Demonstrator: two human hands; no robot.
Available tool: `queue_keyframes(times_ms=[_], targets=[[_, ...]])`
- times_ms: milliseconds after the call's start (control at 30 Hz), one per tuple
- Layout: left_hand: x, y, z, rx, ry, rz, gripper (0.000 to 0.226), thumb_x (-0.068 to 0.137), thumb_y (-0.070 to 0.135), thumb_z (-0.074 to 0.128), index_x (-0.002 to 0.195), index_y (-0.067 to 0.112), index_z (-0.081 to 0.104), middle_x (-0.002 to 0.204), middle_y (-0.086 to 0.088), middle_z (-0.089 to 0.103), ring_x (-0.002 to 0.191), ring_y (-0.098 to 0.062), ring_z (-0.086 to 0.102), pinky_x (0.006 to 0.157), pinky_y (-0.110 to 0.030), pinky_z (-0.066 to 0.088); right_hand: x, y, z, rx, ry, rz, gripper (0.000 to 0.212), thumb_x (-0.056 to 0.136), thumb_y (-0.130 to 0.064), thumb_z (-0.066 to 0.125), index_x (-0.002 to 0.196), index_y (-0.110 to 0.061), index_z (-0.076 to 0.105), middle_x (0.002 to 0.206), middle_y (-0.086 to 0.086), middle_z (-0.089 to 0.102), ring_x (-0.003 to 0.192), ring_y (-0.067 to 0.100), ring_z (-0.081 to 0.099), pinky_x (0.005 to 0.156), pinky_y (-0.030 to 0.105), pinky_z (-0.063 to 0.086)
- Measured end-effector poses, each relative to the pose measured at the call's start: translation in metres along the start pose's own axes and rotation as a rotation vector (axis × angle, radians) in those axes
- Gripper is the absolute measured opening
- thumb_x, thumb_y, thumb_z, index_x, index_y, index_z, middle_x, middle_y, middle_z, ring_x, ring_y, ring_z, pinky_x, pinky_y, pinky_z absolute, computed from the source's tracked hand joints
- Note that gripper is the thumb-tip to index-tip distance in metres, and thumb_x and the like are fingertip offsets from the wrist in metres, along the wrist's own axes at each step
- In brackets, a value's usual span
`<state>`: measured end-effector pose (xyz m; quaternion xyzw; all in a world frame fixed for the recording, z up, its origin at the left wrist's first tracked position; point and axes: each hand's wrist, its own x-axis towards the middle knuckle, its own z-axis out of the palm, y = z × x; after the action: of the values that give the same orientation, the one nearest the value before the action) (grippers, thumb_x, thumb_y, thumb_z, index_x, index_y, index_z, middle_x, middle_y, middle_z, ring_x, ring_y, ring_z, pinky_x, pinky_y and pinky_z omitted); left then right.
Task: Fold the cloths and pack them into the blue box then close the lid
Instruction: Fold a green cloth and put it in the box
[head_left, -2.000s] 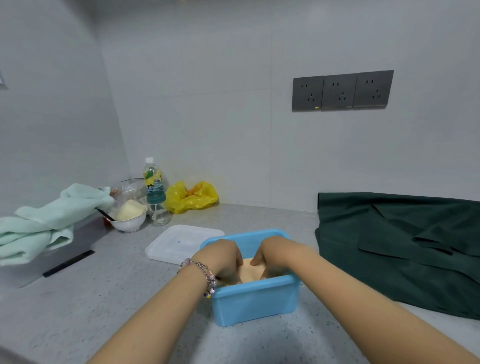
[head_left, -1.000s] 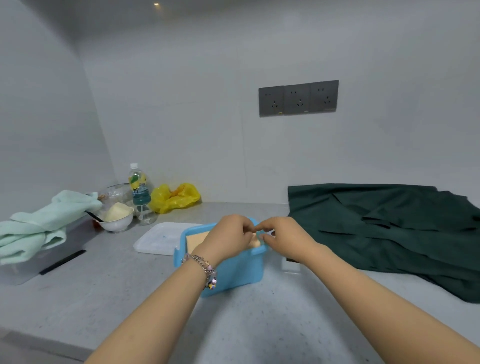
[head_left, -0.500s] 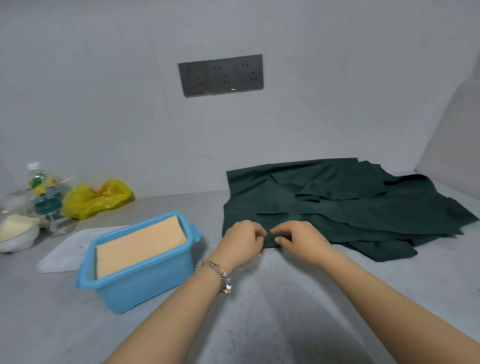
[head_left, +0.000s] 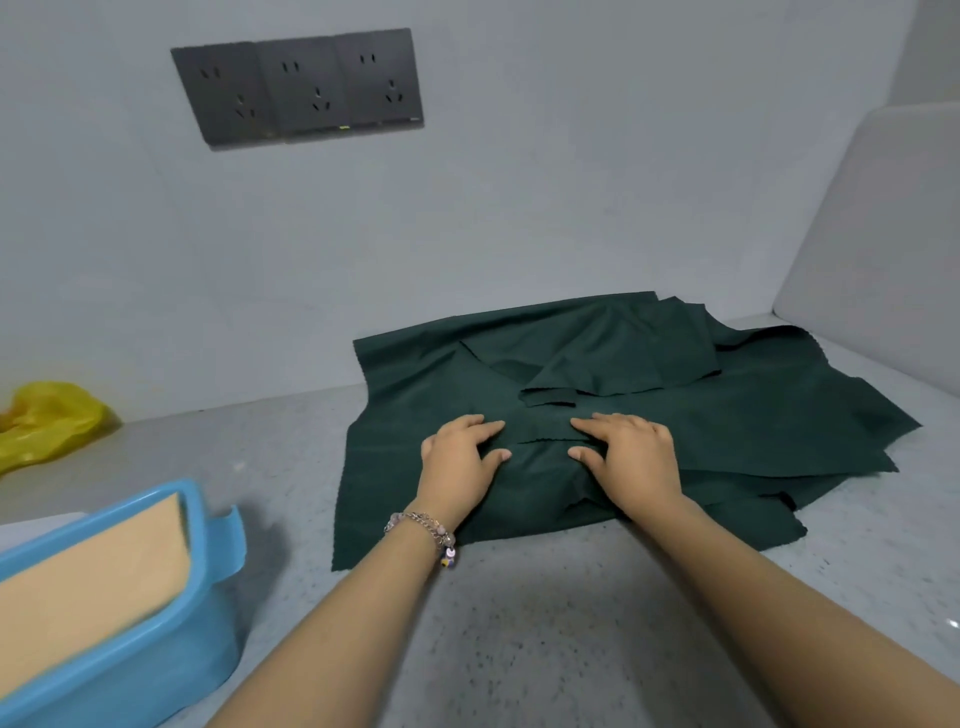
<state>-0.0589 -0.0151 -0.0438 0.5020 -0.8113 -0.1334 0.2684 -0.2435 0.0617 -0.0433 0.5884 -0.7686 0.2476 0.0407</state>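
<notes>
Two hands are working at the grey speckled counter. The left hand and the right hand are both lying palm-down on the dark green cloths, fingers spread and nearly straight, pressing the fabric flat rather than gripping it — nothing is being pinched or held. The thumbs are pointing toward each other with a short strip of cloth showing between them. A beaded bracelet is hanging at the left wrist.

How many green cloths are in the pile I cannot tell exactly; several layers are overlapping, with at least three ragged edges showing along the right side and one smaller piece folded loosely on top near the wall. The pile's near edge is lying just past the wrists, its left edge is running straight toward the wall, and its right corners are fanning out toward a pale rounded board leaning in the corner.

One blue box is sitting at the lower left, well apart from the pile, open at the top, with one tan folded cloth filling it close to the rim. A sliver of its white lid is showing just behind it. Between box and pile a wide band of bare counter is lying open, and more is open in front of the forearms.

One yellow plastic bag is crumpled against the wall at far left. One dark panel of three sockets is mounted on the wall above.
</notes>
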Motion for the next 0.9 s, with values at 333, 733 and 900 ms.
queue_keyframes(times_ms=[333, 733, 900], targets=[[0.01, 0.006, 0.006, 0.021, -0.047, 0.185, 0.05, 0.082, 0.042, 0.067, 0.128, 0.028, 0.053, 0.141, 0.009, 0.046, 0.137, -0.009, 0.031, 0.117, -0.036, 0.006, -0.001, 0.014, -0.014, 0.294, 0.036, 0.04, 0.021, 0.09, -0.033, 0.059, 0.103, -0.025, 0.073, 0.098, -0.005, 0.073, 0.092, 0.014, 0.064, 0.079, 0.021, 0.046], [-0.089, 0.028, -0.051, 0.114, -0.404, 0.269, 0.028, 0.092, 0.037, 0.055, 0.084, 0.013, 0.068, 0.092, -0.002, 0.069, 0.086, -0.019, 0.061, 0.081, -0.037, 0.05, -0.093, 0.013, -0.071, 0.14, -0.227, -0.159, 0.022, 0.091, -0.039, 0.057, 0.103, -0.028, 0.072, 0.103, -0.014, 0.071, 0.097, 0.01, 0.063, 0.081, 0.023, 0.047], [-0.139, 0.036, -0.077, 0.183, -0.519, 0.24, 0.03, 0.087, 0.048, 0.058, 0.081, 0.023, 0.072, 0.078, 0.008, 0.069, 0.074, -0.012, 0.059, 0.071, -0.03, 0.05, -0.142, 0.003, -0.081, 0.069, -0.362, -0.219, 0.021, 0.089, -0.042, 0.057, 0.103, -0.035, 0.071, 0.105, -0.021, 0.069, 0.097, 0.002, 0.062, 0.082, 0.017, 0.046]])
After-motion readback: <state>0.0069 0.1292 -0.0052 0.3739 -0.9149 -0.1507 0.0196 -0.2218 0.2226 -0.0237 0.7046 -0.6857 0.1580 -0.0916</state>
